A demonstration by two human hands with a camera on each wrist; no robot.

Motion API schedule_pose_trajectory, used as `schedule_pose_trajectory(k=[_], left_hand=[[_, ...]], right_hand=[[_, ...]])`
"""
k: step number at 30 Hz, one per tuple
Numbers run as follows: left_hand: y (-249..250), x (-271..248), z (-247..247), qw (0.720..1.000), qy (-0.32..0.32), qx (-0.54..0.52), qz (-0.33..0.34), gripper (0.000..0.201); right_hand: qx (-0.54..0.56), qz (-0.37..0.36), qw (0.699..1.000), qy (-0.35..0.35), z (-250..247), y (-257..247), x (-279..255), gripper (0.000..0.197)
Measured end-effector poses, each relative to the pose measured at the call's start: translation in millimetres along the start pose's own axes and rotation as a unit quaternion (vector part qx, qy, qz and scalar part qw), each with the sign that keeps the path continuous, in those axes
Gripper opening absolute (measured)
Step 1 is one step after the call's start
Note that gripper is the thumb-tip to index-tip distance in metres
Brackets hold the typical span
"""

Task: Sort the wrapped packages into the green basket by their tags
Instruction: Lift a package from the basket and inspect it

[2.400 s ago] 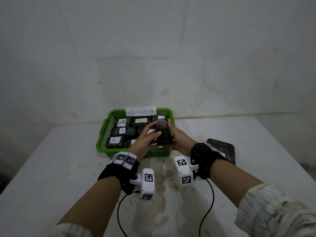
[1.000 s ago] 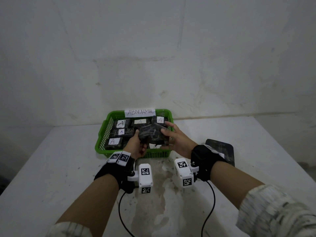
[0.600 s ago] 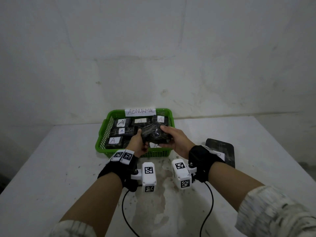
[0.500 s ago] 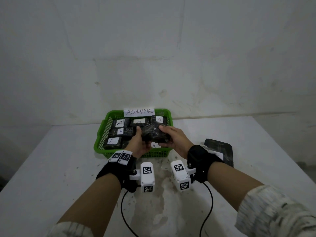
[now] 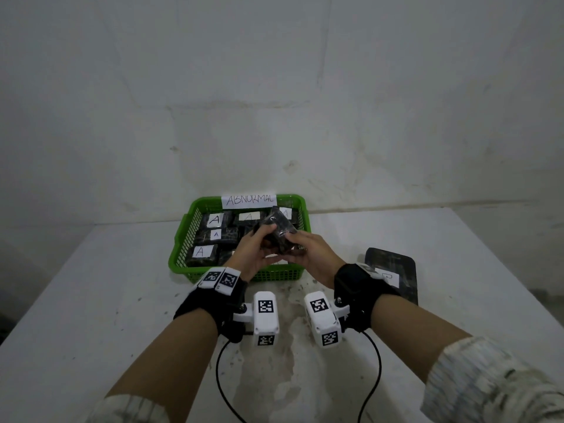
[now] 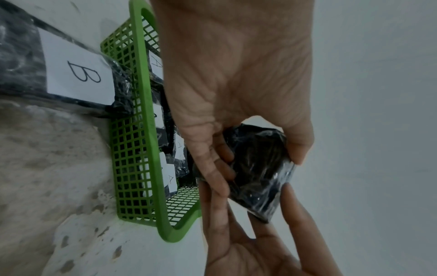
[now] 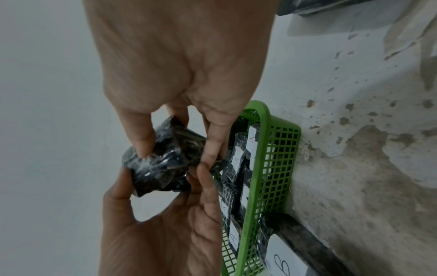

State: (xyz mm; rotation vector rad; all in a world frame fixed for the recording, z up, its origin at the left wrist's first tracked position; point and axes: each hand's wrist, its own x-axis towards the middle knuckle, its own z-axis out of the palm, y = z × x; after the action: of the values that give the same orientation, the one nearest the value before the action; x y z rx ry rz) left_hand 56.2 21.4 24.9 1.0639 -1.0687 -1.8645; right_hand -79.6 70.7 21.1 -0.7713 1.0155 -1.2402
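Both hands hold one black wrapped package [image 5: 278, 233] in the air above the near right part of the green basket [image 5: 183, 239]. The package is tilted, one corner pointing up toward 12 o'clock in the head view.

The left hand [image 5: 254, 250] grips the package's left side; its thumb lies on one face and its curled fingers [image 6: 214, 168] press the opposite face. The right hand [image 5: 311, 254] grips the right side in the same manner, thumb on the upper wrapping and fingers [image 7: 212, 147] curled beneath. The fingertips of the two hands touch under the package. No tag shows on the faces of the held package that are visible.

The basket stands on the white counter [image 5: 91, 300] at 12 o'clock from the person, close to the wall. A paper sign [image 5: 248, 200] reading "ABNORMAL" is fixed to its far rim. Inside lie several black wrapped packages with white tags marked "A" [image 5: 214, 220], packed side by side.

At 2 o'clock from the hands, outside the basket, a larger flat black package [image 5: 396, 270] lies on the counter; the left wrist view shows its white tag marked "B" [image 6: 78, 69]. It lies just beside the basket's right wall; whether it touches cannot be told.

The counter surface between the forearms is stained and worn.
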Motion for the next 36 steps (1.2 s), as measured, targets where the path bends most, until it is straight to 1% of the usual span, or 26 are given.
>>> schedule_pose_trajectory(k=[4,6,9,11,14,15,17,18,20,21,23,25,26,30,32,33,34,36], left_hand=[[3,-2,-1,1.0,0.005,-0.003,-0.004,0.029],[4,-4,-2,1.0,0.001,-0.005,-0.004,0.03],[5,-5,-7,1.0,-0.014,-0.005,-0.008,0.035],[6,-7,-9,1.0,-0.023,0.003,-0.009,0.034],[3,-8,-12,0.999,-0.018,0.025,-0.01,0.034],[3,-10,-13,0.999,-0.011,0.037,-0.009,0.039],[2,-11,-17,0.999,-0.006,0.052,-0.015,0.059],[2,-11,-20,0.999,-0.008,0.047,-0.021,0.066],[5,-12,-26,0.999,-0.009,0.022,-0.034,0.07],[6,-13,-26,0.999,-0.008,0.014,-0.043,0.067],[8,-14,-24,0.999,0.003,0.012,-0.053,0.053],[8,-14,-19,0.998,0.032,0.021,-0.04,0.041],[8,-14,-18,0.998,0.04,0.023,-0.035,0.039],[2,-13,-18,0.998,0.035,0.032,-0.039,0.039],[2,-16,-17,0.997,0.022,0.065,-0.03,0.038],[2,-16,-16,0.996,0.004,0.09,-0.028,0.036],[3,-18,-15,0.993,-0.018,0.111,-0.031,0.035],[2,-22,-14,0.987,-0.049,0.145,-0.047,0.033]], right_hand=[[-0.042,-0.005,0.999,0.005,3,2,0,0.029],[-0.052,-0.01,0.999,0.005,5,3,0,0.028],[-0.037,-0.004,0.999,-0.004,4,1,0,0.031],[-0.033,0.001,0.999,-0.007,3,0,1,0.033],[-0.061,-0.006,0.998,0.005,5,0,3,0.031],[-0.07,-0.014,0.997,0.018,4,1,4,0.029],[-0.079,-0.036,0.995,0.044,1,0,5,0.026],[-0.082,-0.044,0.995,0.046,-1,0,4,0.026],[-0.093,-0.047,0.994,0.03,-6,-1,1,0.025],[-0.103,-0.044,0.993,0.023,-7,-1,0,0.024],[-0.136,-0.041,0.99,0.024,-7,1,-4,0.025],[-0.151,-0.041,0.987,0.035,-6,4,-4,0.03],[-0.149,-0.039,0.987,0.044,-6,6,-4,0.032],[-0.126,-0.02,0.989,0.078,-8,5,-3,0.038],[-0.133,-0.008,0.988,0.077,-9,4,-4,0.05],[-0.134,0.0,0.989,0.066,-9,3,-4,0.054],[-0.137,0.013,0.989,0.049,-9,3,-5,0.053],[-0.134,0.054,0.99,0.012,-7,4,-8,0.039]])
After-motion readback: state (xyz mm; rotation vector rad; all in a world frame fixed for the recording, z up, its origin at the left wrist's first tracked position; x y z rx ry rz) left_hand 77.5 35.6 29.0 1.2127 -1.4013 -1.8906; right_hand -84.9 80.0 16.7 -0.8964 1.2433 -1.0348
